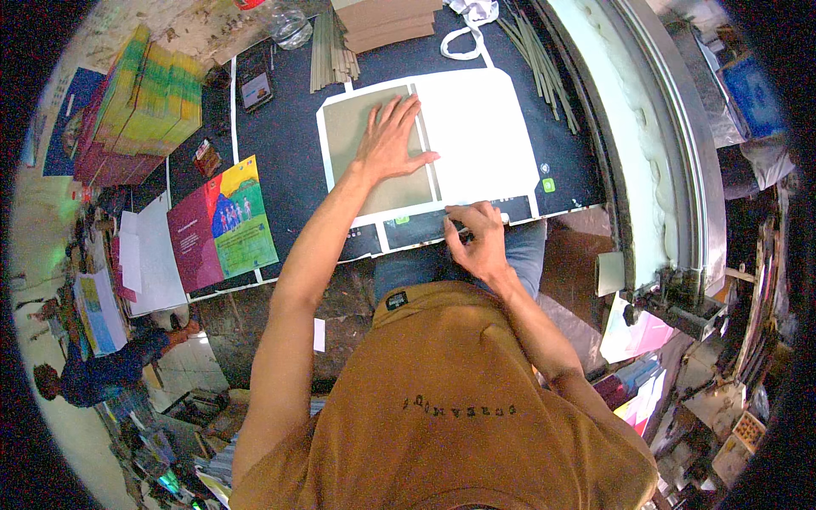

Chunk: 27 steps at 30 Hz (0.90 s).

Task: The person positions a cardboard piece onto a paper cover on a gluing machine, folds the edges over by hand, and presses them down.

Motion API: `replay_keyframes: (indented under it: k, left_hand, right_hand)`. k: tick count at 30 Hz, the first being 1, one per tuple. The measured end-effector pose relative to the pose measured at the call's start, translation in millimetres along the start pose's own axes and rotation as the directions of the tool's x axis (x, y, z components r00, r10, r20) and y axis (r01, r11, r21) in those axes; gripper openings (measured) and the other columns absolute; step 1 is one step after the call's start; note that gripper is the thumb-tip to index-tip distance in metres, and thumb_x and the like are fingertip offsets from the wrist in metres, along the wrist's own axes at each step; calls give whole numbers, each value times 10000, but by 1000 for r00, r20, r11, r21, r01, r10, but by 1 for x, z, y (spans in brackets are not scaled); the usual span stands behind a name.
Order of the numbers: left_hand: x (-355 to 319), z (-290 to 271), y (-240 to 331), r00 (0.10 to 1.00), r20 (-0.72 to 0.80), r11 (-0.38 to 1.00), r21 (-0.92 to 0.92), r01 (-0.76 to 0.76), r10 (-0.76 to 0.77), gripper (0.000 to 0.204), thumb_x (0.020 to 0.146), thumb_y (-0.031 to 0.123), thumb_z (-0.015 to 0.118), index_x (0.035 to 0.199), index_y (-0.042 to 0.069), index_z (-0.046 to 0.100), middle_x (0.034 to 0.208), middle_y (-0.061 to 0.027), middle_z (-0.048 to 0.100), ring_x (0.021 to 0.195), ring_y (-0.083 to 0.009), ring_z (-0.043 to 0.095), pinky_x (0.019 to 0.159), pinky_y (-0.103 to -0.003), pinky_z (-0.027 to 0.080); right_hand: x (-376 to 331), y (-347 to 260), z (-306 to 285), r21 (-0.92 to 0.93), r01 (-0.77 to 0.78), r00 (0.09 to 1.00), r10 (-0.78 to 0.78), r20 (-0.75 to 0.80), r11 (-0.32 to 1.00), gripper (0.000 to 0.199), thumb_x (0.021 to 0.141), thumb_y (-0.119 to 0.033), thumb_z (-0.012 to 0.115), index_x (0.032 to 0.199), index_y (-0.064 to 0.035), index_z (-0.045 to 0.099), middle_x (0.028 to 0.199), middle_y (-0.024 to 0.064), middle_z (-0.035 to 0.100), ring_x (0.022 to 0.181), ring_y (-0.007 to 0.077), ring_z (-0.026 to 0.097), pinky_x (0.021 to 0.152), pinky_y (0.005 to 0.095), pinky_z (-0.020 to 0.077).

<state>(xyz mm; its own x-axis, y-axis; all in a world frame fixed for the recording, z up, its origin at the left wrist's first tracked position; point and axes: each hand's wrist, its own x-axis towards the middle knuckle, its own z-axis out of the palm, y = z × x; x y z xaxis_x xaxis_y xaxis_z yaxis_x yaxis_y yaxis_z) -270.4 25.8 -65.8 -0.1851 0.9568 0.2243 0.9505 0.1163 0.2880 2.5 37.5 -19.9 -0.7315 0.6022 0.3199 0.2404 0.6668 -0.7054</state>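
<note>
My left hand (389, 143) lies flat with fingers spread on a grey-brown board (350, 136). Its thumb and fingertips reach over a narrow strip of board (429, 176) along the right edge. Both pieces rest on a large white sheet (484, 127) with cut corners, which extends to the right. At the sheet's near edge, close to the front of the table, my right hand (480, 242) is closed with thumb and fingers curled together. What it grips, if anything, is hidden.
Grey strips (331, 55) and a stack of brown boards (387, 24) lie at the back, with more strips (544, 72) at right. A phone (255, 85), a colourful printed cover (223, 223) and stacked books (144, 110) are left. A large metal-edged machine (633, 127) borders the right.
</note>
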Motion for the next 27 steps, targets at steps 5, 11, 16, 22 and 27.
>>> replay_keyframes:
  k: [5, 11, 16, 22, 27]
  left_hand:
    - [-1, -1, -1, 1000, 0, 1000, 21, -16, 16, 1111, 769, 720, 712, 1552, 27, 338, 1625, -165, 321, 1491, -404, 288, 1193, -650, 207]
    - [-17, -6, 17, 998, 59, 1000, 16, -21, 20, 1195, 775, 839, 594, 1554, -26, 324, 1643, -179, 281, 1530, -368, 220, 1239, -613, 157]
    - [-31, -8, 32, 994, 91, 996, 60, -66, 60, 1206, 787, 850, 561, 1556, -43, 308, 1660, -173, 242, 1540, -368, 193, 1253, -604, 106]
    - [-31, -13, 33, 993, 106, 997, 37, -60, 56, 1178, 784, 780, 644, 1566, -27, 290, 1668, -165, 232, 1535, -386, 207, 1247, -607, 101]
    - [-31, -11, 31, 994, 97, 996, 73, -57, 50, 1209, 779, 840, 585, 1560, -37, 300, 1664, -161, 233, 1545, -353, 184, 1252, -606, 97]
  right_hand:
    - [-5, 7, -9, 6, -16, 996, 16, -88, 1000, 89, 853, -98, 743, 935, -67, 756, 898, 50, 738, 819, 231, 617, 785, 371, 454]
    - [-13, 15, -36, -7, -111, 980, 108, -169, 994, 65, 865, -125, 743, 920, -94, 751, 913, 54, 741, 847, 252, 620, 803, 391, 459]
    - [-25, 23, -49, -30, -198, 965, 190, -179, 980, 59, 874, -119, 748, 922, -87, 757, 924, 61, 749, 868, 255, 632, 835, 385, 474]
    - [-26, 23, -48, -41, -204, 967, 195, -164, 978, 73, 874, -130, 755, 928, -81, 756, 933, 66, 748, 873, 261, 633, 840, 379, 476]
    - [-27, 21, -41, -7, -194, 969, 190, -155, 981, 80, 872, -128, 755, 935, -79, 758, 926, 72, 742, 870, 267, 629, 833, 384, 475]
